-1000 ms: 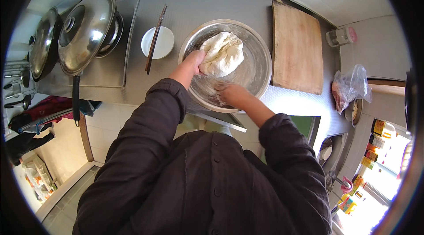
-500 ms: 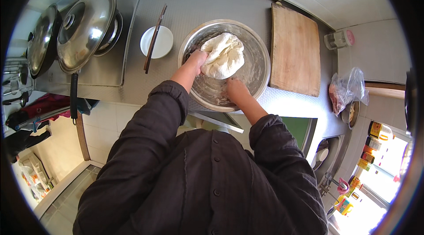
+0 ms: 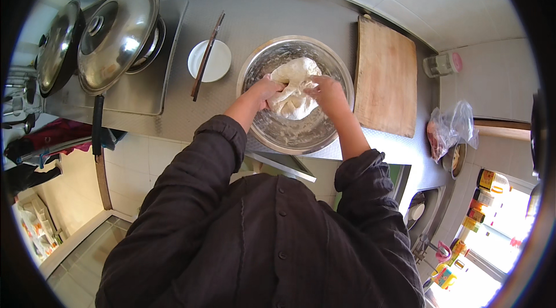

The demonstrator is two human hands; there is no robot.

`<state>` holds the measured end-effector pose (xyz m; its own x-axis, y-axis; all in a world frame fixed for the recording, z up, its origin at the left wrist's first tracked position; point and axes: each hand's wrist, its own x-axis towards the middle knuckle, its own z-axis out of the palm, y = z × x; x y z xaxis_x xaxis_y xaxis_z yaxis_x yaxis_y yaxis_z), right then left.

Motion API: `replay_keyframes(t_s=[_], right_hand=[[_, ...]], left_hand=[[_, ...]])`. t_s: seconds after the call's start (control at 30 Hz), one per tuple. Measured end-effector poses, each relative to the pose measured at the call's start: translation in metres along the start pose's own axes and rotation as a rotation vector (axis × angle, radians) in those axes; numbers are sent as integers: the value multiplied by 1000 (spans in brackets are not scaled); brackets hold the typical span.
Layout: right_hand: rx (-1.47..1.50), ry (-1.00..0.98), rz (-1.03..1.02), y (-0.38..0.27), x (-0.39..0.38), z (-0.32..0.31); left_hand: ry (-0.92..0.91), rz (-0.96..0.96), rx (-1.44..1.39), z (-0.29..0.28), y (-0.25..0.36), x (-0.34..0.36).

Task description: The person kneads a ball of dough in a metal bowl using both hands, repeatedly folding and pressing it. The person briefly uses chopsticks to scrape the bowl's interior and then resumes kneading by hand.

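A lump of pale dough [image 3: 294,87] lies in a large steel mixing bowl [image 3: 263,59] on the grey counter. My left hand [image 3: 264,88] grips the dough's left side, fingers curled into it. My right hand [image 3: 328,91] presses on the dough's right side from above. Both dark sleeves are pushed up to the elbows. Flour smears coat the bowl's inner wall.
A wooden cutting board [image 3: 384,84] lies right of the bowl. A small white dish [image 3: 217,65] with chopsticks [image 3: 207,56] across it sits to the left. Further left stand lidded pans [image 3: 117,30] on a stove. A plastic bag [image 3: 449,130] and a jar [image 3: 441,65] are at the right.
My right hand rose from the bowl's near side onto the dough's right side. The left hand stayed on the dough, which is now bunched up between both hands.
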<state>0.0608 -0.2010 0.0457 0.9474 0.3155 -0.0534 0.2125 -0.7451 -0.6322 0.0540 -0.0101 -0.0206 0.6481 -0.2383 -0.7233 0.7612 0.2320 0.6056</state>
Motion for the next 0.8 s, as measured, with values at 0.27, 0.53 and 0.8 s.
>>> replay_keyframes(t_s=[0.27, 0.53, 0.8], right_hand=[[701, 115, 697, 90, 51, 66], [467, 71, 530, 20, 36, 19], [-146, 373, -119, -32, -43, 75]], left_hand=[[-126, 48, -114, 1, -1, -8], [-15, 388, 279, 11, -34, -45], [410, 588, 583, 24, -92, -40]])
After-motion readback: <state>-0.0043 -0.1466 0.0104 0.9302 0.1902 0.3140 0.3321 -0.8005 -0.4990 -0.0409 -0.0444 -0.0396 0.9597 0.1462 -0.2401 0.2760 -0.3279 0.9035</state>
